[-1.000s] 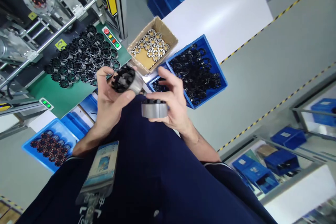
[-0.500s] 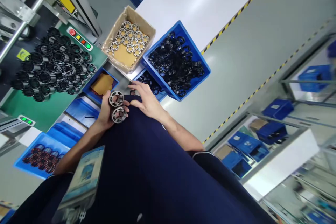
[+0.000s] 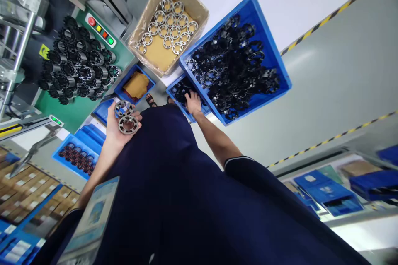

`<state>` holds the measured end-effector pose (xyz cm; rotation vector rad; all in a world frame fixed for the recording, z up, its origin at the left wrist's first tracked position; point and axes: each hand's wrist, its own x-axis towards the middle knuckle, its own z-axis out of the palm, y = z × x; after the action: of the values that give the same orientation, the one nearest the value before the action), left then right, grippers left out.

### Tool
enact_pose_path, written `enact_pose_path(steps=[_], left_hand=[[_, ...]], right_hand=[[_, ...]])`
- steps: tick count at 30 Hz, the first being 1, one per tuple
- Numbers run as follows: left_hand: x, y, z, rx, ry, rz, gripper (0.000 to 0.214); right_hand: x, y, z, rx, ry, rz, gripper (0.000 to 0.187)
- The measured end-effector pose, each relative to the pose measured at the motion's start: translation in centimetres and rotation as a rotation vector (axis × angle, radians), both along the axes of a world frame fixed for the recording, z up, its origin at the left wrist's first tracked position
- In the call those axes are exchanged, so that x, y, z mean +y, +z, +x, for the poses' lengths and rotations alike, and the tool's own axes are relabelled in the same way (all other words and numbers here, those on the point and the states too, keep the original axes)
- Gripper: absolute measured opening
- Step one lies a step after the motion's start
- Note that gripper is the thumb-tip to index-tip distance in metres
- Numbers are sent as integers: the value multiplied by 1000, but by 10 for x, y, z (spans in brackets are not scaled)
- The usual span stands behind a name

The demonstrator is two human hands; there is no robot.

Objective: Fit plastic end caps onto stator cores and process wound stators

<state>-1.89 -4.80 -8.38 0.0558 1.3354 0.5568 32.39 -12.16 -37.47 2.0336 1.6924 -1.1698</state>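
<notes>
I'm watching the left hand (image 3: 114, 133) cradling two metal rings (image 3: 120, 125), fingers curled around them; the right hand (image 3: 193, 102) is resting among black parts (image 3: 179, 90) in the small blue bin (image 3: 205, 110), fingertips buried, so I can't tell its grip. Gentle feeling is suiting that jumble.

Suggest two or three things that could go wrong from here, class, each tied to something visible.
The two metal rings sit together in the left hand, so one might slip out.
The right hand is in the small blue bin, so it could bump the large blue bin close beside it.
The black parts lie jumbled, so they might snag.
</notes>
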Motion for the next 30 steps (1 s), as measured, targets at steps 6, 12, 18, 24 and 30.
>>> enact_pose_path(steps=[6,12,18,24,30], left_hand=[[11,21,14,45,286,-278,65],[18,30,19,53,315,-310,68],[15,27,17,94,275,-318,69],[15,30,6,95,273,-257,70],[7,20,-21,152,282,-285,65]], right_hand=[[24,-23,11,79,191,-21,92],[33,-24,8,118,353,-49,84],[47,-29,1,94,406,-61,79],[36,-29,0,71,343,-51,74],[20,-31,-23,-8,224,-50,76]])
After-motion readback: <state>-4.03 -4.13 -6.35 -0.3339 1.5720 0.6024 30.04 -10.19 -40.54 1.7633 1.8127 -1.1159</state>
